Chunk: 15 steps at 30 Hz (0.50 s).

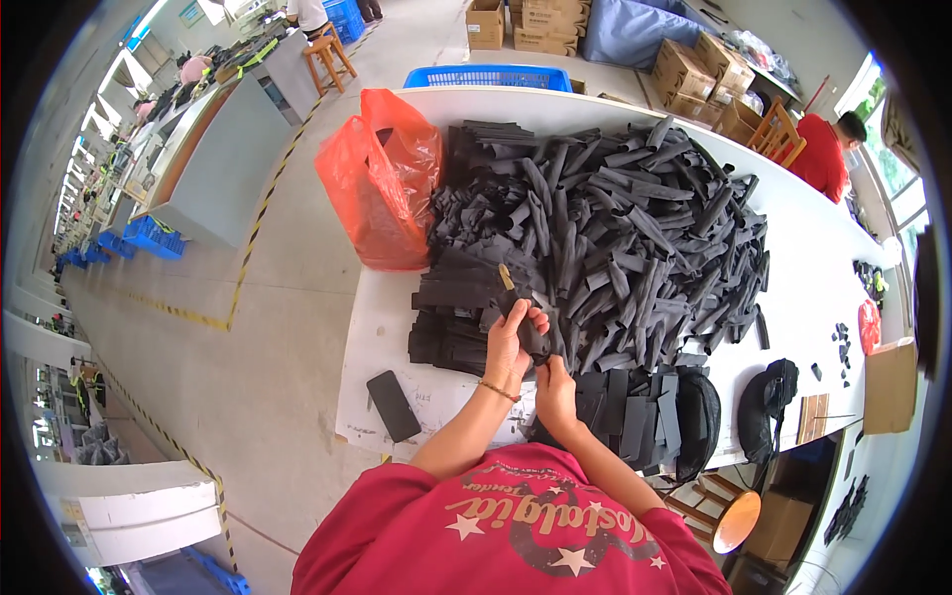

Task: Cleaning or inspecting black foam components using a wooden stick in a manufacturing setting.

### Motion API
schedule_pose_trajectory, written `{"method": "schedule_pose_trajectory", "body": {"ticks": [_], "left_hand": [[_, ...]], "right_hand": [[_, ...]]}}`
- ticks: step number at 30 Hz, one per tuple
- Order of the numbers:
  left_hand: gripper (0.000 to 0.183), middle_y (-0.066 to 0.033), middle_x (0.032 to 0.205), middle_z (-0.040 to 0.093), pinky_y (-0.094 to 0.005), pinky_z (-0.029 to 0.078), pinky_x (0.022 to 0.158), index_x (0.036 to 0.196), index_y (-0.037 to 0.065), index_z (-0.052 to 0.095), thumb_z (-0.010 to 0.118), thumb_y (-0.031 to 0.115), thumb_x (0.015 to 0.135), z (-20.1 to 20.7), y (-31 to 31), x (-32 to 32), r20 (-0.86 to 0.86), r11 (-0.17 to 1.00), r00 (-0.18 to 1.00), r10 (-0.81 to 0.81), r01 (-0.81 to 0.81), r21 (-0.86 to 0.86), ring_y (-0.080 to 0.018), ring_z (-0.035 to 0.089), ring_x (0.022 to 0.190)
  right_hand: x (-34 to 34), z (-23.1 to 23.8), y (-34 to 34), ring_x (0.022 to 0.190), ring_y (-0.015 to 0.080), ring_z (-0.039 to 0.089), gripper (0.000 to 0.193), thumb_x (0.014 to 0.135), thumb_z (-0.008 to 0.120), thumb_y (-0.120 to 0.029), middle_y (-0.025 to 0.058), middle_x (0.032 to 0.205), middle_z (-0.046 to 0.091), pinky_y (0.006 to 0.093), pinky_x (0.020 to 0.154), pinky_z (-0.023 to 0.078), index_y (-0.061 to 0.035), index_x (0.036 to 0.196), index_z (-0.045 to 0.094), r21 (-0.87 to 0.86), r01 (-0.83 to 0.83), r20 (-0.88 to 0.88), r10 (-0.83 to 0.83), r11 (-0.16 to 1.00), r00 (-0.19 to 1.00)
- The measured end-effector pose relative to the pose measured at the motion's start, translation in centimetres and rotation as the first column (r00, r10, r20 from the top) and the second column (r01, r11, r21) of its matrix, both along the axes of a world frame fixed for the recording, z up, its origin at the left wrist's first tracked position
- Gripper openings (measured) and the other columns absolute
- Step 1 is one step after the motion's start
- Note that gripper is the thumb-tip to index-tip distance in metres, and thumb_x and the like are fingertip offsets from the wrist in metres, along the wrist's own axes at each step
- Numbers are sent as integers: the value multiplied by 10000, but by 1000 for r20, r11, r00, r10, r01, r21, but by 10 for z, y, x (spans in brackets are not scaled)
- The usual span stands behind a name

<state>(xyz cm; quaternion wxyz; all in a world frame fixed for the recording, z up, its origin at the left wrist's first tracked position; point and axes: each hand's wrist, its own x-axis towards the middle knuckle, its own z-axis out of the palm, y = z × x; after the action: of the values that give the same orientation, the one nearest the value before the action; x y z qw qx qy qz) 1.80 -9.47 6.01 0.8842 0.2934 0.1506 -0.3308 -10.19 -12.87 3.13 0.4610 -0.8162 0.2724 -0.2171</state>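
My left hand (509,347) is closed round a dark, narrow black fabric piece (534,342) held above the table's front part. A flat yellowish tip (506,278) sticks up past my left fingers; what it belongs to is hidden. Just below and to the right, my right hand (556,389) pinches the lower end of the same piece. Beyond both hands spreads a big heap of black fabric tubes (635,238). Flatter black strips lie in stacks (451,339) at the left, close to my left hand.
A red plastic bag (382,198) stands at the table's left edge. A black phone (393,406) lies near the front left corner. Dark strips (627,416) and black pouches (766,409) lie to the right. A stool (736,522) is below; another person (821,154) sits at far right.
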Motion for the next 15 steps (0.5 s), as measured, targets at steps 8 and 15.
{"method": "schedule_pose_trajectory", "body": {"ticks": [8, 15], "left_hand": [[191, -45, 682, 616, -263, 449, 473, 828, 61, 607, 724, 210, 846, -7, 4, 20, 21, 981, 996, 82, -85, 175, -130, 567, 532], [481, -89, 709, 580, -280, 450, 542, 1054, -12, 545, 545, 454, 933, -11, 5, 26, 123, 999, 992, -43, 40, 29, -154, 561, 607]], "right_hand": [[-46, 3, 14, 591, 396, 569, 94, 928, 543, -96, 230, 642, 548, 434, 507, 424, -9, 932, 507, 90, -108, -133, 119, 990, 984], [-80, 34, -8, 503, 107, 482, 110, 931, 557, -106, 75, 565, 514, 287, 462, 386, 2, 929, 575, 235, -123, -179, 168, 964, 969]]}}
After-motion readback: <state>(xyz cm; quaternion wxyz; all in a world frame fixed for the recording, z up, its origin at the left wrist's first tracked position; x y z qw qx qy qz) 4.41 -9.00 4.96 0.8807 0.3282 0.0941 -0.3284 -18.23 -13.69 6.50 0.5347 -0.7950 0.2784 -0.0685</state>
